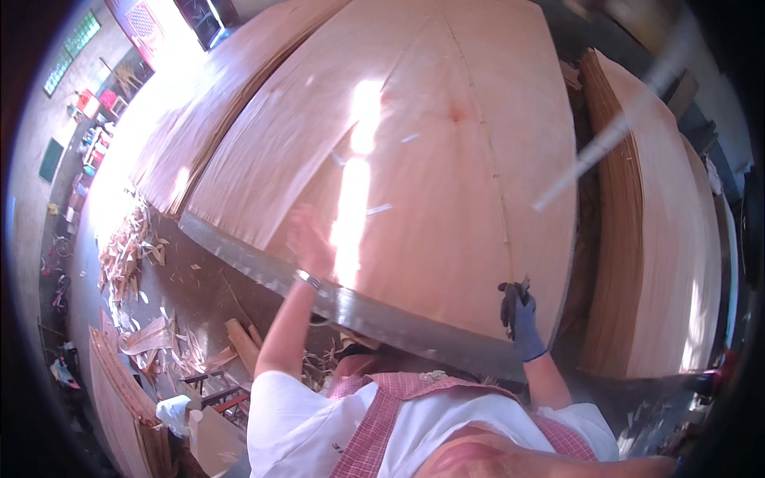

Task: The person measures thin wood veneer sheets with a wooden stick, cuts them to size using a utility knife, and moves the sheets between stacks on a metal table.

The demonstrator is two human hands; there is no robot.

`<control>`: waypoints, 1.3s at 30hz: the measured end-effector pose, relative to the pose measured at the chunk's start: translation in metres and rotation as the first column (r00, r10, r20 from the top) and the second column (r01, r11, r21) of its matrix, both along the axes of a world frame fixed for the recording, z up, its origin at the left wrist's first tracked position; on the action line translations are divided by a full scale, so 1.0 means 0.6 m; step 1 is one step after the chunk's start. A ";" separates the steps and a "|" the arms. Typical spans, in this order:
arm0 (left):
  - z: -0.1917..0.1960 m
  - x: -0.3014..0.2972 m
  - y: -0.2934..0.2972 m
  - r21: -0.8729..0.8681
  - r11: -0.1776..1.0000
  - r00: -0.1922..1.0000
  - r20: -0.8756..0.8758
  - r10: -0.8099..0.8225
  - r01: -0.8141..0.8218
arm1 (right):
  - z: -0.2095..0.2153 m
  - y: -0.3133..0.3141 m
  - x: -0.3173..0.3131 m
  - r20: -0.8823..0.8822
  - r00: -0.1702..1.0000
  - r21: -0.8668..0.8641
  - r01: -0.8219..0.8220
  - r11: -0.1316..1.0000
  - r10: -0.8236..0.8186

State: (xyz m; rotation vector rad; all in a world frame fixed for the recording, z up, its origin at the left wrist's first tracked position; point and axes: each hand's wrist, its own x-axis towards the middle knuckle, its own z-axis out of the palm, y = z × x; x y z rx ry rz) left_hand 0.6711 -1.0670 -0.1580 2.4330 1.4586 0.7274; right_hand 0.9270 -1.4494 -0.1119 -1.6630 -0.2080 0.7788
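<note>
Veneer: a large, thin, pale pinkish-brown wood veneer sheet (446, 159) is spread flat on top of the counter (374, 315), a long work surface with a grey metal front edge, and fills most of the head view. A narrower veneer strip (263, 167) is overlapped along its left side, and a lengthwise seam line is seen right of centre.

Handling, as a judgement: light, floppy, brittle along the grain; likely to split or crack if lifted from one corner. Best taken at the near edge with both hands spread well apart, slid flat rather than bent. Surface looks dry, not slippery; edges may splinter.

Hands: the left hand (309, 239), bare, with a metal wristband, is raised over the sheet near its near-left part, fingers loosely spread, motion-blurred; nothing is seen gripped, and contact with the sheet cannot be confirmed. The right hand (522, 319), in a blue-grey glove, is closed round a small dark tool (510, 293) at the sheet's near-right edge; the kind of tool is too small to tell.

Surroundings: a tall stack of veneer sheets (637, 239) stands edge-on just right of the counter, a second stack (191, 135) lies to the upper left. Wood offcuts and splinters (135, 255) are scattered on the dark floor (199, 279) to the left, with more veneer pieces (119, 398) at lower left. A blurred pale bar (606, 143) crosses the upper right.
</note>
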 end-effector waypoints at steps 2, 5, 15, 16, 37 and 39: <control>-0.069 -0.157 0.202 0.016 0.920 0.920 -0.015 0.392 -0.392 | -0.022 0.053 -0.100 -0.031 0.999 -0.039 -0.016 0.999 0.015; -0.109 -0.389 0.445 -0.079 0.708 0.709 0.015 0.705 -0.702 | -0.065 0.138 -0.206 0.021 0.997 -0.108 -0.076 0.991 0.078; -0.094 -0.493 0.641 -0.506 0.341 0.410 -0.027 0.912 -0.792 | -0.099 0.201 -0.282 0.043 0.998 -0.359 0.067 0.931 -0.055; -0.100 -0.519 0.650 -0.573 0.321 0.403 -0.017 0.915 -0.754 | -0.104 0.202 -0.281 0.054 0.998 -0.350 0.055 0.935 -0.039; -0.063 -0.308 0.363 -0.271 0.950 0.951 -0.218 -0.217 0.155 | -0.137 0.189 -0.287 0.538 0.841 -0.337 0.282 0.898 -0.062; -0.081 -0.380 0.459 -0.129 0.946 0.812 -0.556 0.180 -0.298 | -0.155 0.196 -0.286 0.557 0.827 -0.270 0.265 0.926 -0.075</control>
